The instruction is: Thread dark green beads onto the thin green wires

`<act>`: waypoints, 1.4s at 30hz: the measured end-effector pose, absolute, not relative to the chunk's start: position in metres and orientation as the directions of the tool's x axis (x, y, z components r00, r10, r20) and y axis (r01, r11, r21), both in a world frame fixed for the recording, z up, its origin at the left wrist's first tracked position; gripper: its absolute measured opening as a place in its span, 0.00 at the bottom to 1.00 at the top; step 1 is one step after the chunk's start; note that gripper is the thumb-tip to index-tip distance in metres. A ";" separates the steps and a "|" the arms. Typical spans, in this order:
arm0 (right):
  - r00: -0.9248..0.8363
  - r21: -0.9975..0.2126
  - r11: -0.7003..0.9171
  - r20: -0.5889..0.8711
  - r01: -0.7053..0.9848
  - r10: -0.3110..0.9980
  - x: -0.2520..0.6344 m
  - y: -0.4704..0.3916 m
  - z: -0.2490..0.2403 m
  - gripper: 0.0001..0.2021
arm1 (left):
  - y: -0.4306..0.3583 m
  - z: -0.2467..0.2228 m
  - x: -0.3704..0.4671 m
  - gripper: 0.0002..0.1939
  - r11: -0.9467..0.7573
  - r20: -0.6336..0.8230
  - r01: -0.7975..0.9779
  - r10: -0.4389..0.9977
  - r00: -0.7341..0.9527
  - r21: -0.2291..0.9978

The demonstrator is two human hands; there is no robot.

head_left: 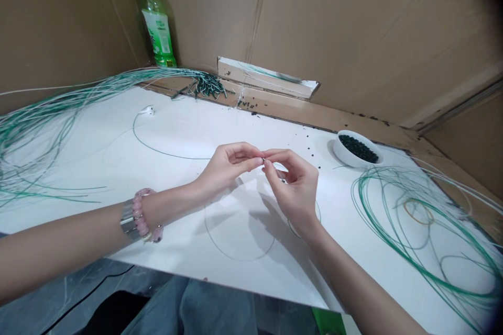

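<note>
My left hand (228, 165) and my right hand (296, 180) meet above the middle of the white tabletop (181, 133), both closed in a fingertip pinch. A tiny dark piece (263, 159) shows between the touching fingertips; its exact kind is too small to make out. A thin green wire (157, 151) runs from behind my left hand to a small white object (147, 110) on the table. Beneath my hands a thin wire loop (239, 259) hangs or lies over the tabletop, and another bit of wire curves beside my right wrist.
A white bowl (341, 153) of small dark green pieces stands at right. Coiled green wire (365, 214) lies in front of it. Long green and white wires (74, 102) spread at left, by a green bottle (159, 31). Cardboard walls (334, 26) enclose the back; dark crumbs lie along the edge.
</note>
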State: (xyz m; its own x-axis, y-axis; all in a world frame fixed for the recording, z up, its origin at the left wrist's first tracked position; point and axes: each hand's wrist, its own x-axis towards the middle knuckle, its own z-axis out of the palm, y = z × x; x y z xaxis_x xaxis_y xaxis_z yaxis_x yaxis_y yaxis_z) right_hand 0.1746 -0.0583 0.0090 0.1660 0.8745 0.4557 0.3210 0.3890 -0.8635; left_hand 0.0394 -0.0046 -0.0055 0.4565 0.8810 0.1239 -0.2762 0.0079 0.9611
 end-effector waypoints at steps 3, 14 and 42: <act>0.173 -0.883 0.374 0.430 0.283 0.886 0.175 -0.058 0.008 0.03 | -0.003 -0.005 0.038 0.05 -0.010 0.116 -0.237 0.891 0.438 0.971; 0.218 -0.950 0.261 0.295 0.170 0.930 0.175 -0.056 0.011 0.05 | -0.002 0.000 0.040 0.04 -0.089 0.157 -0.174 0.891 0.425 0.981; -0.018 -0.762 0.340 0.397 0.551 0.918 0.189 -0.052 0.015 0.07 | 0.007 -0.003 0.030 0.06 -0.410 0.303 0.129 0.820 0.485 0.903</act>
